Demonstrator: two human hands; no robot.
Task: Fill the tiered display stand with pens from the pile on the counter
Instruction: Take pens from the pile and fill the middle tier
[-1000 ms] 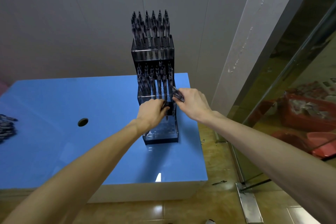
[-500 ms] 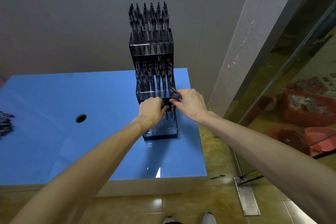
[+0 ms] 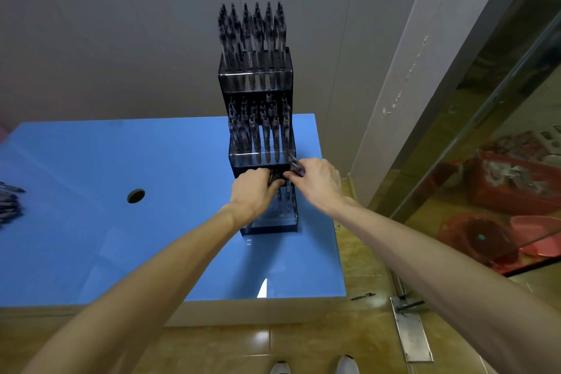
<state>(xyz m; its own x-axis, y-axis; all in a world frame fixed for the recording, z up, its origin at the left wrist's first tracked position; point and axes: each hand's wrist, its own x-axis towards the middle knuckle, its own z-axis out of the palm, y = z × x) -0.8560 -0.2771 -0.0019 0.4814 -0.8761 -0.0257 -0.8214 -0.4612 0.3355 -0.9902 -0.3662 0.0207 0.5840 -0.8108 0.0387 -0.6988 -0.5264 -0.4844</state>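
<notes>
A dark tiered display stand rises at the right side of the blue counter. Its top and middle tiers are packed with upright dark pens. The bottom tier holds a few pens at its back. My left hand is over that bottom tier, fingers curled round dark pens. My right hand is beside it and grips a small bunch of pens whose ends stick out above the thumb. The two hands nearly touch. The pile of pens lies at the counter's far left edge.
A round hole is cut in the counter left of the stand. A grey wall stands behind, and a glass door with a metal frame is to the right. Tiled floor and my shoe tips show below the counter's front edge.
The camera has tipped further down, so my shoes show. Both hands stay at the bottom tier, my left fingers closer to the right hand's pens.
</notes>
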